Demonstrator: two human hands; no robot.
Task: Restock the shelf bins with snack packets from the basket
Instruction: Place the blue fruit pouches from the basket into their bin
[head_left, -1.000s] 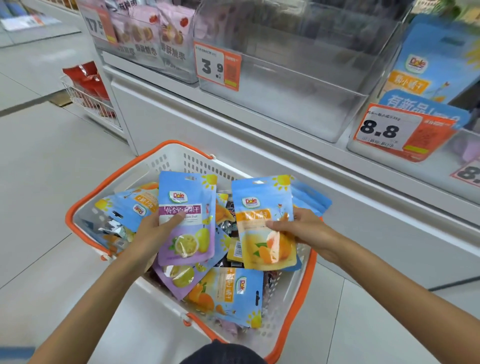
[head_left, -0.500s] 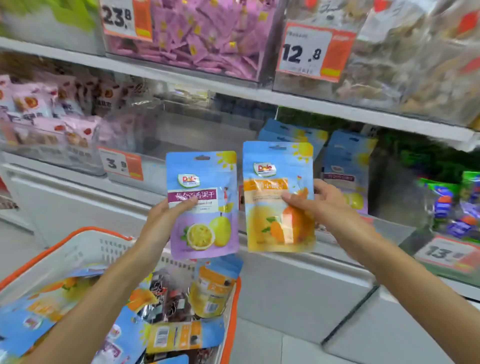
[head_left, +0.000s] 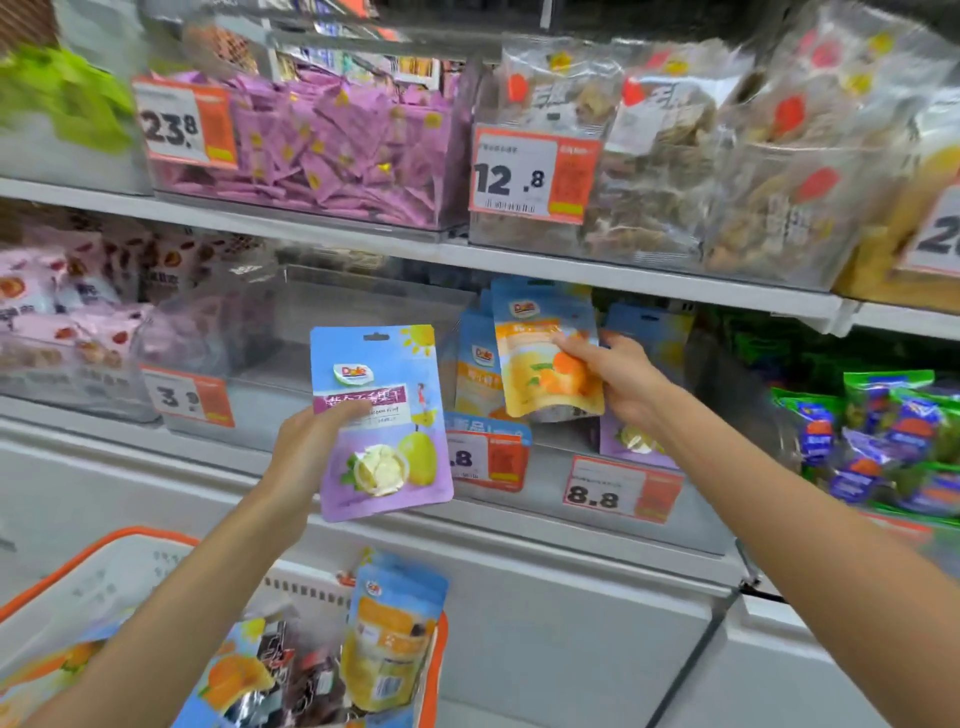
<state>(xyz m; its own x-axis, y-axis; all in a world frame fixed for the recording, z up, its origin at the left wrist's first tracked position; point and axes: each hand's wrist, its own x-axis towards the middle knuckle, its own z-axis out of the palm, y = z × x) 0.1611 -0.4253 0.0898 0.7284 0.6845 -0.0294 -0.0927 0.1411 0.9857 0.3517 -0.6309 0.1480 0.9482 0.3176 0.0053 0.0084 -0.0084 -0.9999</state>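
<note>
Orange-fruit packet (head_left: 548, 364) pinched in our right hand (head_left: 621, 384), at the mouth of the matching shelf bin (head_left: 540, 499); purple packet (head_left: 382, 421) gripped in our left hand (head_left: 306, 452), short of the shelf; basket (head_left: 434, 670) below; next: lower, release, bin the purple.

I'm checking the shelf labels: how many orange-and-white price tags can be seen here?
6: "23.8" tag and "12.8" tag on upper bins; "3.9" tag, part-hidden ".8" tag and "8.8" tag on lower bins; cropped tag at right edge. Others may be hidden.
</note>
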